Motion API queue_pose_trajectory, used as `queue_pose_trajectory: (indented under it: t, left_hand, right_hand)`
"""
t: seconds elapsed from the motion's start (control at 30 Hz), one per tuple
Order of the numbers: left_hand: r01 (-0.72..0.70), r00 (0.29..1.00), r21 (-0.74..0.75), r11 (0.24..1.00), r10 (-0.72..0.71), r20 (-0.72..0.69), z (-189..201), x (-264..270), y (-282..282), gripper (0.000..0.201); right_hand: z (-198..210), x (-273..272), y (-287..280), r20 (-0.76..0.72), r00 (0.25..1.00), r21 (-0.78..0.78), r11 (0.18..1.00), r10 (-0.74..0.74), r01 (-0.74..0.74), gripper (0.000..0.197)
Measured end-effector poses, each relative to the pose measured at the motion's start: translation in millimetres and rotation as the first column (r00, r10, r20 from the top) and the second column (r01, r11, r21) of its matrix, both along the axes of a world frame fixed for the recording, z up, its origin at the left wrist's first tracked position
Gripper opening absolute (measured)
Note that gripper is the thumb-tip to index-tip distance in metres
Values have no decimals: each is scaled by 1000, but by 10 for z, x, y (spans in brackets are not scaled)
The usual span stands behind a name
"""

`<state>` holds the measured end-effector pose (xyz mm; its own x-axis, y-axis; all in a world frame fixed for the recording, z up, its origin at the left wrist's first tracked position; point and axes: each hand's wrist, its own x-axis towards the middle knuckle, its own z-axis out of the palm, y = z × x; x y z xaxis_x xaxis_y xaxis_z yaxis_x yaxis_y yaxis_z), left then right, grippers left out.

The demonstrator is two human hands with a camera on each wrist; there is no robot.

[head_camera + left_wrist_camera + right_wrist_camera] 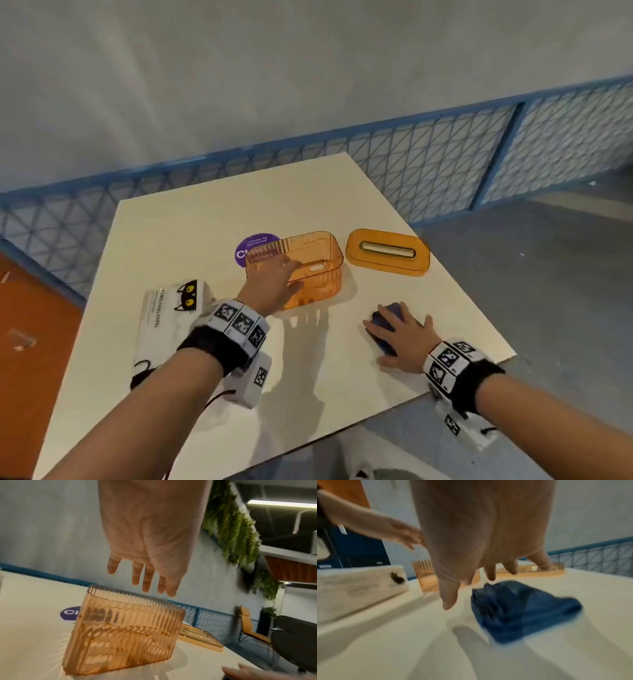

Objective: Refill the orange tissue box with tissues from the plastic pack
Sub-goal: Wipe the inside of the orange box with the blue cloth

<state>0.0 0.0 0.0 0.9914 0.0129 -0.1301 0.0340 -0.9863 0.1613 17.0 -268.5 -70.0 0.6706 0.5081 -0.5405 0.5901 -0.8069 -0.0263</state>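
Note:
The ribbed orange tissue box stands open and empty in the middle of the table; it shows close up in the left wrist view. Its slotted orange lid lies flat just to the right. The white plastic tissue pack with a cat face lies at the left, partly hidden by my left wrist. My left hand hovers over the box's near-left rim with straight fingers, holding nothing. My right hand is spread above a crumpled dark blue cloth; the frames do not show whether it touches it.
A purple round sticker sits on the cream table behind the box. A blue mesh fence runs behind the table. The table's right edge is close to my right hand, with grey floor beyond it.

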Motion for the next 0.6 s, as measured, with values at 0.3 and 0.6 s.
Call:
queue_pose_trajectory:
  t: [0.3, 0.6]
  left_hand:
    - [-39, 958, -188, 981, -16, -285, -219, 453, -93, 33]
    - [-143, 987, -514, 846, 83, -139, -103, 265, -66, 23]
  right_hand:
    - [-223, -35, -40, 130, 990, 78, 996, -58, 48, 83]
    - [144, 330, 78, -112, 952, 692, 666, -284, 280, 69]
